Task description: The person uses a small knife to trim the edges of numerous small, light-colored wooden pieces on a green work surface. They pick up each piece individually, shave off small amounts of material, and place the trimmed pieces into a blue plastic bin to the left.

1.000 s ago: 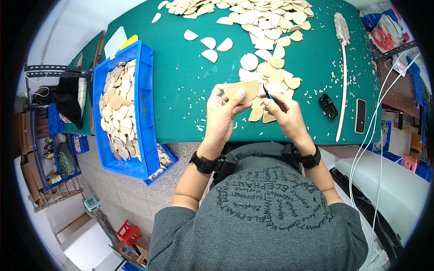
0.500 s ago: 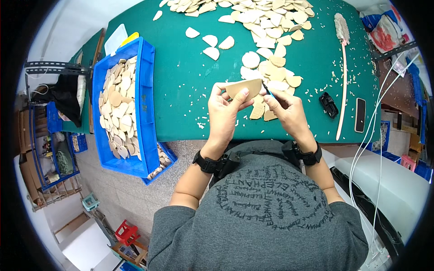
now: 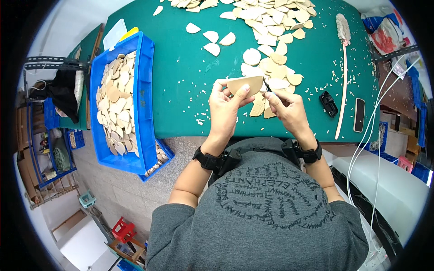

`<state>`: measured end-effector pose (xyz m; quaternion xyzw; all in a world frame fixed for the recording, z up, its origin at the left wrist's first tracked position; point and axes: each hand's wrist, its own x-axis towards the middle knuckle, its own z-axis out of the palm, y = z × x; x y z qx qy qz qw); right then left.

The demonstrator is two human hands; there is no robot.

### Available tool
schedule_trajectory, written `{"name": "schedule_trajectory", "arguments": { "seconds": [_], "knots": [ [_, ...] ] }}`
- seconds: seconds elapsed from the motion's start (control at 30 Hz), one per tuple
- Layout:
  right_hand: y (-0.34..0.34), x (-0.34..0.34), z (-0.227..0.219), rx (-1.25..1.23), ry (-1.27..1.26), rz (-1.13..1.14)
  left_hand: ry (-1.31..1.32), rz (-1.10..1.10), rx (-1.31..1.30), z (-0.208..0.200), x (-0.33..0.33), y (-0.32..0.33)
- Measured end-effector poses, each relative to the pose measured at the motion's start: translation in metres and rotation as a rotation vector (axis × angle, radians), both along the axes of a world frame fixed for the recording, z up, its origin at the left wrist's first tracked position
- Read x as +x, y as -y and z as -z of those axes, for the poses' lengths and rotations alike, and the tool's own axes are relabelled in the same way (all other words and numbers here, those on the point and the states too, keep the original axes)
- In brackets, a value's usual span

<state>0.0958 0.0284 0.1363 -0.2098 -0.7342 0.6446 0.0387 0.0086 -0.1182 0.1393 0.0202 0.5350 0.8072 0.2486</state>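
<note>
My left hand [image 3: 224,106] is closed on a flat tan half-round piece [image 3: 246,85], thumb on its face and fingers behind. My right hand [image 3: 290,108] pinches a slim, dark, pointed tool [image 3: 266,84], whose tip is at the right edge of that piece. The exact kind of tool is too small to make out. Just beyond my hands, loose flat pieces [image 3: 276,70] of the same tan material lie overlapping on the green tabletop [image 3: 190,90].
A blue crate [image 3: 145,77] full of such pieces stands at the left. More pieces [image 3: 271,18] are heaped at the far edge. To the right lie a black case [image 3: 328,104], a phone [image 3: 359,115], a long-handled duster [image 3: 343,29] and small pale scraps. White cables [image 3: 371,113] hang there.
The tool tip has shifted slightly along the right edge of the held piece, and my right fingers have turned a little. The left hand keeps its hold; the whole view has shifted slightly.
</note>
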Motion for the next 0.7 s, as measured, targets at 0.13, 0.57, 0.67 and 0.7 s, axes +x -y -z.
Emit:
{"name": "schedule_trajectory", "arguments": {
  "seconds": [0.13, 0.57, 0.67, 0.7],
  "knots": [
    [0.004, -0.002, 0.001, -0.07, -0.02, 0.042, 0.031, -0.016, 0.002, 0.003, -0.001, 0.003],
    [-0.037, 0.01, 0.021, -0.188, -0.051, 0.139, -0.042, -0.916, 0.063, 0.02, -0.157, 0.149],
    [-0.045, 0.015, 0.023, -0.171, -0.031, 0.152, -0.203, -0.403, -0.416, 0.071, -0.15, 0.035],
    [-0.048, 0.016, 0.024, -0.159, -0.03, 0.154, -0.272, -0.179, -0.547, 0.095, -0.147, 0.0]
  ]
}}
